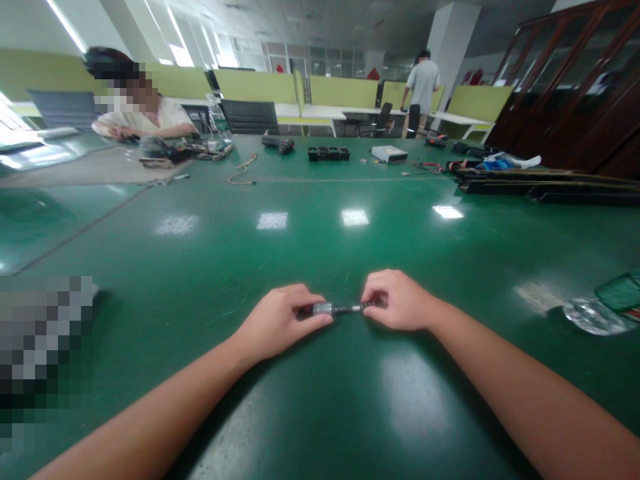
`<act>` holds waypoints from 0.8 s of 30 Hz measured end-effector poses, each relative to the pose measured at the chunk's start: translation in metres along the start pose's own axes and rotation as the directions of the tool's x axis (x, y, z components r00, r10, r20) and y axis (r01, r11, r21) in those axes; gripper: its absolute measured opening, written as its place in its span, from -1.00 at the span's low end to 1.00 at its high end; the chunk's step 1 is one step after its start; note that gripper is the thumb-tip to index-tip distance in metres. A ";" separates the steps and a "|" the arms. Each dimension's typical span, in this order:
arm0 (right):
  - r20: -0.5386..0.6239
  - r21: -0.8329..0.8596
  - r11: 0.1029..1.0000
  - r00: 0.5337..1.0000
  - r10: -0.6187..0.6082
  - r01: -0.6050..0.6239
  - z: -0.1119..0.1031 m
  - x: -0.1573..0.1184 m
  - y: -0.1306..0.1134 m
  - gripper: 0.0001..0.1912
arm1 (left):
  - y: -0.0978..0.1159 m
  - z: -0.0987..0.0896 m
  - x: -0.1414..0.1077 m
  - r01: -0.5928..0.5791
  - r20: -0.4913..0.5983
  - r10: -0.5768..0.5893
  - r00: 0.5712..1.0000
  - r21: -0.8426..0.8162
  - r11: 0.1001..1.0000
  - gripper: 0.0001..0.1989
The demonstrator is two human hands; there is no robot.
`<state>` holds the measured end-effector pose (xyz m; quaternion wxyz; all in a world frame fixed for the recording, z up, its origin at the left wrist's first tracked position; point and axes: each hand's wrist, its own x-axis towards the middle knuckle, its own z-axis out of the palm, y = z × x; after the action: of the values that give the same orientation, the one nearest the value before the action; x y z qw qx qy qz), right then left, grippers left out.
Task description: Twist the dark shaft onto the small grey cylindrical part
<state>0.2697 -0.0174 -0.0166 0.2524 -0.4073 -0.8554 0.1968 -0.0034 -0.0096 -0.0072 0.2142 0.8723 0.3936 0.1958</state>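
Note:
Low over the green table [300,260], my left hand [277,319] is closed around the left end of a slim tool [323,308] that looks like a small screwdriver. Its handle part is grey and translucent, followed by a dark section and a shiny metal shaft pointing right. At that right end, my right hand [395,300] pinches a small dark piece [369,305] between thumb and fingers. The piece meets the shaft's tip; whether it is joined to it I cannot tell. My fingers hide part of both ends.
A clear plastic package [595,315] lies at the right; a blurred-out object [40,327] stands at the left. Along the far side are a black fan row [329,154], a silver drive box [389,154], a cable [243,170] and dark strips [530,183]. A person [145,113] sits back left.

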 end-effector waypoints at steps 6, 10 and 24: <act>-0.031 0.024 0.999 0.999 -0.021 0.021 0.007 0.002 -0.001 -0.93 | -0.001 0.000 0.001 0.012 0.008 -0.012 1.000 0.003 1.000 -0.68; -0.052 0.041 0.999 0.998 -0.029 0.031 0.009 0.004 -0.002 -0.91 | -0.002 0.000 0.001 0.021 0.015 -0.022 1.000 0.013 1.000 -0.68; -0.049 0.182 0.983 0.998 0.032 -0.022 0.024 0.008 -0.011 -0.61 | -0.003 0.001 0.000 0.001 0.011 -0.001 1.000 0.013 1.000 -0.73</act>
<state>0.2448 -0.0211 -0.0270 0.3078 -0.3991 -0.8214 0.2669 -0.0047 -0.0085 -0.0095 0.2107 0.8745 0.3941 0.1885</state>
